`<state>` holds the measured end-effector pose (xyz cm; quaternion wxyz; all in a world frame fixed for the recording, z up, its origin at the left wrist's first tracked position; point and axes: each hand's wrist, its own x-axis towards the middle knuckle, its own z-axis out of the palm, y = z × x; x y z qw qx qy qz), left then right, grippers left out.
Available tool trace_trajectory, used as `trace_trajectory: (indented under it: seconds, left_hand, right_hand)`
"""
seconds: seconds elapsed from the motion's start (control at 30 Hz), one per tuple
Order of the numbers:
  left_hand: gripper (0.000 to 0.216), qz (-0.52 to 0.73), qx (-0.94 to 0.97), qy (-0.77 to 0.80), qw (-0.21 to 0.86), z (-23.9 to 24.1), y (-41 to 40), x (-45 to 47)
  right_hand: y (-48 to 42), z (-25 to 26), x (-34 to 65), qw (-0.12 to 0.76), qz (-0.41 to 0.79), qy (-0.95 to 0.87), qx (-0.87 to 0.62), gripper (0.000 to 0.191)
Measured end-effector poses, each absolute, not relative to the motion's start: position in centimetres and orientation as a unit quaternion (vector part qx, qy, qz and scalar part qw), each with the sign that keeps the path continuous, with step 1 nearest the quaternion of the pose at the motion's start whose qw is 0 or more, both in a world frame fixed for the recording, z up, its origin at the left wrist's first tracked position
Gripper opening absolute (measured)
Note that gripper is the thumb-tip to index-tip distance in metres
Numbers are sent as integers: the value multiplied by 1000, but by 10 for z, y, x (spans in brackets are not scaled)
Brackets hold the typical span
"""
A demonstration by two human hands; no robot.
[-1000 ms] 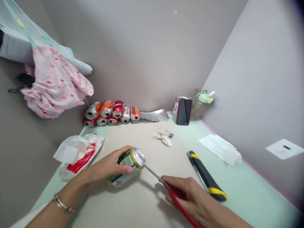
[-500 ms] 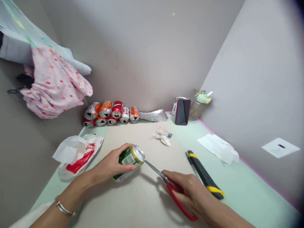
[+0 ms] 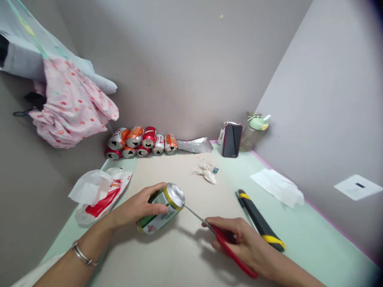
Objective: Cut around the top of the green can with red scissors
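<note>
My left hand (image 3: 143, 207) is wrapped round a green and white drink can (image 3: 161, 215) with gold bands, tilted so its silver end points up and to the right. In my right hand (image 3: 239, 243) is a pair of red-handled scissors (image 3: 229, 249), my fingers around the handles. The blades look pressed together, and their tip meets the can's rim at its right side. Whether the tip has pierced the metal I cannot tell. To the right of my right hand lies a black and yellow utility knife (image 3: 261, 221).
Several empty cans (image 3: 134, 137) are stacked at the back left, beside a cut aluminium sheet (image 3: 196, 145). A phone (image 3: 231, 141) and a bottle (image 3: 254, 133) stand at the back right. Crumpled tissue (image 3: 206, 174), a plastic bag (image 3: 103, 199) and white paper (image 3: 277, 187) lie on the table.
The can has rolled in my left hand, showing more of its white label. My right hand has turned the scissors, whose blades now look edge-on; their tip remains at the rim.
</note>
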<state>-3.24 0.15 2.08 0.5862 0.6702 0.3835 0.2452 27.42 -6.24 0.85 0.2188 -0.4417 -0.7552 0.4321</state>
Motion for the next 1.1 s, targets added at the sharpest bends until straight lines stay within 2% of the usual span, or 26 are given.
trace_trajectory:
  seconds: [0.17, 0.33, 0.6, 0.73, 0.9, 1.0, 1.1]
  left_hand:
    - [56, 272, 567, 359, 690, 9, -2, -25]
    - [50, 296, 512, 368, 717, 6, -5, -11]
    - [46, 365, 555, 480, 573, 15, -17, 9]
    - [46, 384, 567, 482, 547, 15, -21, 15]
    - [49, 401, 557, 510, 518, 11, -24, 22]
    - [51, 413, 557, 519, 500, 8, -27, 24]
    - [52, 418, 566, 523, 481, 7, -29, 25]
  right_hand:
    - [-63, -4, 276, 260, 408, -754, -445, 28]
    - [-62, -16, 276, 274, 394, -740, -470, 28]
    - [-60, -11, 267, 265, 400, -711, -514, 28]
    - [-60, -9, 265, 279, 474, -668, -502, 38]
    - [-61, -4, 261, 293, 498, -636, -512, 50]
    - [-60, 4, 261, 273, 529, -621, -510, 61]
    - [-59, 10, 261, 253, 561, -606, -504, 63]
